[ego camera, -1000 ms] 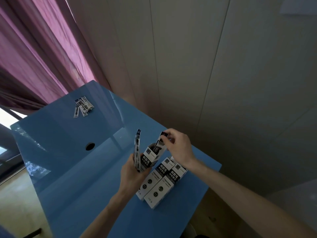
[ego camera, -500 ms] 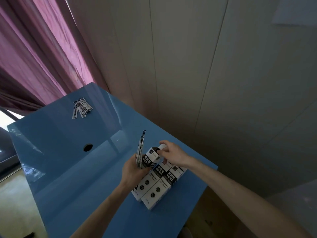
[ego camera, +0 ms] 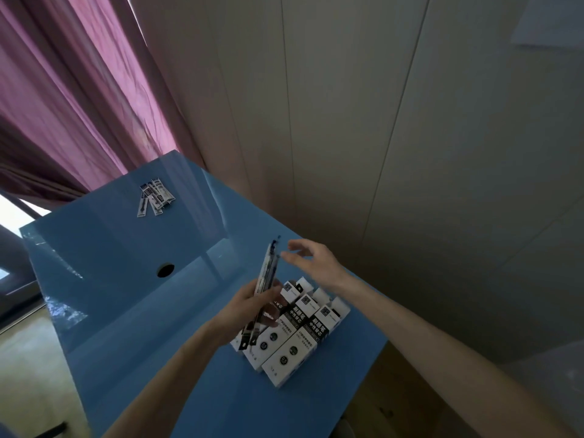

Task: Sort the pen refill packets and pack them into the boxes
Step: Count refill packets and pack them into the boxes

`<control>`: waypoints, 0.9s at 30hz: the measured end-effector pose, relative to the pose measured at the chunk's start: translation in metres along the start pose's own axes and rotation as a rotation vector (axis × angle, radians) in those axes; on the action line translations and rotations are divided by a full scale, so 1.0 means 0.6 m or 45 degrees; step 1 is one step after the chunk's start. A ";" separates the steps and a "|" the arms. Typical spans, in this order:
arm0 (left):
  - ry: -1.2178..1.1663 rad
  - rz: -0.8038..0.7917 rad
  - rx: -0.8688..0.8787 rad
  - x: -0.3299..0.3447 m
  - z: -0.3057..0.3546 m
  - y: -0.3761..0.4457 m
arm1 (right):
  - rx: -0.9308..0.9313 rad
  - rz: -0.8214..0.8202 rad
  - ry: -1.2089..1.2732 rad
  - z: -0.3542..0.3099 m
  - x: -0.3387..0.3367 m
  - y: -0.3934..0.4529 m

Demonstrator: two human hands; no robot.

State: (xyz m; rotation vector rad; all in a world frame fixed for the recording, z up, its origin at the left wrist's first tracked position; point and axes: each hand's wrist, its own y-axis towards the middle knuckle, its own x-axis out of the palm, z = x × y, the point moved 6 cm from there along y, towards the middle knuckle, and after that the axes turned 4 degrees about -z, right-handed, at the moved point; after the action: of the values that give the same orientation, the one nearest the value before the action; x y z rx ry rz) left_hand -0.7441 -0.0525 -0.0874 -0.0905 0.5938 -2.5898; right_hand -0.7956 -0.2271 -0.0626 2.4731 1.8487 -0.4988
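Three white-and-black refill boxes (ego camera: 297, 336) lie side by side on the blue table (ego camera: 132, 305), near its right edge. My left hand (ego camera: 249, 308) grips a thin bundle of refill packets (ego camera: 265, 276) upright, just left of the boxes. My right hand (ego camera: 311, 262) hovers above the boxes' far ends with fingers spread and loose, its fingertips close to the top of the bundle, holding nothing. A small loose pile of refill packets (ego camera: 155, 197) lies at the table's far left corner.
A round cable hole (ego camera: 165, 270) sits mid-table. A beige panel wall (ego camera: 395, 137) runs along the table's far side and a purple curtain (ego camera: 69, 96) hangs at the back left. The table's right edge drops to the floor (ego camera: 395, 403).
My right hand let go of the box flap it was pressing and rose toward the top of the packet bundle. The box is back flat beside the other two.
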 end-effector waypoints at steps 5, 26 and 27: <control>-0.188 -0.204 -0.081 0.024 0.014 -0.019 | -0.060 0.000 0.230 -0.022 0.000 0.013; -0.510 -0.270 -0.064 0.029 -0.013 -0.024 | 0.153 0.035 0.520 0.010 -0.031 -0.006; -0.513 -0.276 -0.054 0.028 -0.013 -0.024 | 0.189 -0.008 0.518 0.015 -0.027 -0.007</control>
State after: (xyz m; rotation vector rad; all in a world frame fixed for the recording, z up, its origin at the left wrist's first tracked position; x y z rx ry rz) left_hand -0.7665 -0.0458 -0.0890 -0.7064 0.5094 -2.6526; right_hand -0.8061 -0.2428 -0.0662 2.8409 2.0149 -0.1407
